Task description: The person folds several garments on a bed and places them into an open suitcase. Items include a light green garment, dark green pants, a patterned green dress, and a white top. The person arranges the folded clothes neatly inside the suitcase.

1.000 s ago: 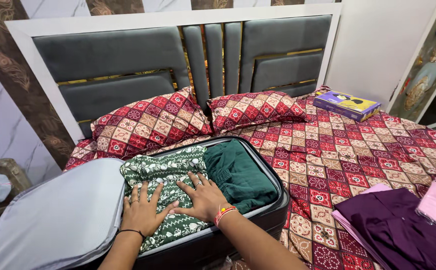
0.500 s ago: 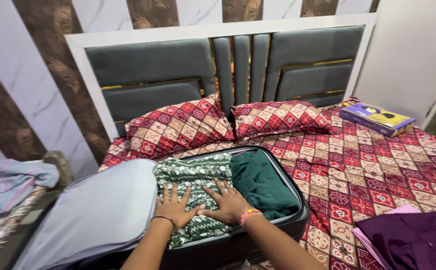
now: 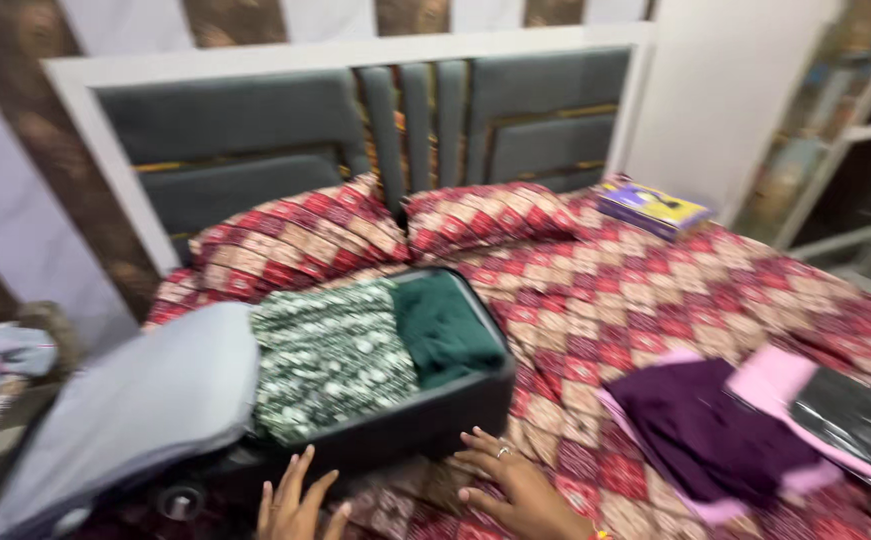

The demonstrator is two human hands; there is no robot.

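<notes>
Hands: left hand [image 3: 293, 505] at the bottom edge of the frame, fingers spread and pointing up, holding nothing, just below the front wall of the suitcase [image 3: 405, 425]; right hand [image 3: 510, 485] to the right of it, fingers spread flat on the bedsheet [image 3: 675, 290], a ring on one finger, beside the case's front right corner.
Suitcase: black, open, lying on the bed at lower centre of the frame; its grey lid [image 3: 125, 410] is folded out toward the lower left.
Contents: green printed garment [image 3: 330, 355] folded in the left part of the case, plain dark green garment [image 3: 445, 330] folded to the right of it, the two touching.
Bed: red and beige patterned sheet, with two matching pillows [image 3: 305, 235] against a grey padded headboard [image 3: 355, 130] in the upper half of the frame.
Right side: dark purple cloth [image 3: 700, 425] lying on pink cloth [image 3: 770, 380], well apart from the case; a shiny dark packet [image 3: 855, 420] at the right edge.
Far corner: purple and yellow box [image 3: 650, 205] on the sheet, upper right of centre.
Left edge: pale blue bundle of cloth [image 3: 0, 350] off the bed.
Sharpness: whole view is blurred, so fine detail cannot be told.
</notes>
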